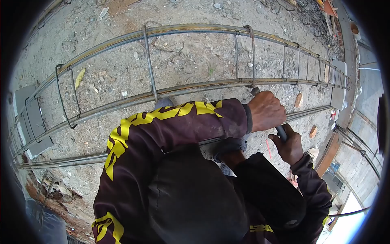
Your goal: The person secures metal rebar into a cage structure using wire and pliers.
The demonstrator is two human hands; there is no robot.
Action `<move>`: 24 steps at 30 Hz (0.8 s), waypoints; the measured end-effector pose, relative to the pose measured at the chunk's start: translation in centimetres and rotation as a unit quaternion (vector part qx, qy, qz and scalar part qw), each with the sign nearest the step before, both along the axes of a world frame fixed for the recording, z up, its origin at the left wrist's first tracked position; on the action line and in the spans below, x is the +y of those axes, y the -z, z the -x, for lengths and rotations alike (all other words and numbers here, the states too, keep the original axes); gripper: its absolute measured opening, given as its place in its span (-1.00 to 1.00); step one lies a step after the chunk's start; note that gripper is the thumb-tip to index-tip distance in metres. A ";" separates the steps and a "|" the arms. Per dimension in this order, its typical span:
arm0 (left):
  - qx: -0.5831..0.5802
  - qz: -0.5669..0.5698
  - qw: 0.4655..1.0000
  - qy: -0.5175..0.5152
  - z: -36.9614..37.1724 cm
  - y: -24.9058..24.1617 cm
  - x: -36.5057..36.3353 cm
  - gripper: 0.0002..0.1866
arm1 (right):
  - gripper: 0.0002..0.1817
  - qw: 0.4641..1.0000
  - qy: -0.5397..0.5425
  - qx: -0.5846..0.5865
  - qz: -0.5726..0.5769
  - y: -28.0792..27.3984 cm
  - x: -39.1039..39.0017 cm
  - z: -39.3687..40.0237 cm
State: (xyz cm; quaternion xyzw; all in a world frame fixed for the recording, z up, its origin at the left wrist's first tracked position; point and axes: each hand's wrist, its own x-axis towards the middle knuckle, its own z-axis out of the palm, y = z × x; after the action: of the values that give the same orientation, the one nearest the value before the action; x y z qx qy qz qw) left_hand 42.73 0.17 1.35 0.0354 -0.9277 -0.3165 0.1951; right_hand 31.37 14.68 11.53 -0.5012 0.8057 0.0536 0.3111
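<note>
My left hand (pixel 266 110) is closed around a dark hand tool (pixel 281 132), and its dark tip sticks out beside the lower bars of the rebar cage (pixel 195 86). The tool's exact kind is hidden by my fingers. Just below, my right hand (pixel 291 145) has its thumb and fingers around the lower end of the handle. A bent stirrup (pixel 253 53) crosses the cage right above the tool's tip. Both arms wear dark sleeves, the left one with yellow lettering.
The long cage rests on grey blocks (pixel 30 118) at the left and a grey slab (pixel 339 83) at the right. Loose bars (pixel 61 161) run beneath my arms. Brick pieces (pixel 299 100) and stones lie on rough ground. Tangled wire (pixel 300 20) is at the upper right.
</note>
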 end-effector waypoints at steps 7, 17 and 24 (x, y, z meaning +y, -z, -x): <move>0.131 0.188 0.972 -0.047 -3.8 2.4 0.5 -0.36 | -0.71 0.800 0.366 -0.421 -0.219 0.5 -0.5 -0.5; 0.129 0.056 0.989 0.033 -3.8 1.2 -0.3 -0.72 | -0.77 0.607 0.423 -0.596 -0.311 1.5 0.5 2.3; 0.049 0.068 0.996 0.022 -1.1 0.9 0.2 -0.78 | -0.61 0.917 0.218 -0.292 -0.161 -1.1 -1.6 0.3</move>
State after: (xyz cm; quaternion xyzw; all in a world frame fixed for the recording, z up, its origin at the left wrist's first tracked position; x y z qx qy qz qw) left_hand 43.78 0.33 0.45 -0.0140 -0.9368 -0.2585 0.2355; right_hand 31.07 13.04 12.64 -0.2496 0.7486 -0.0350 0.6132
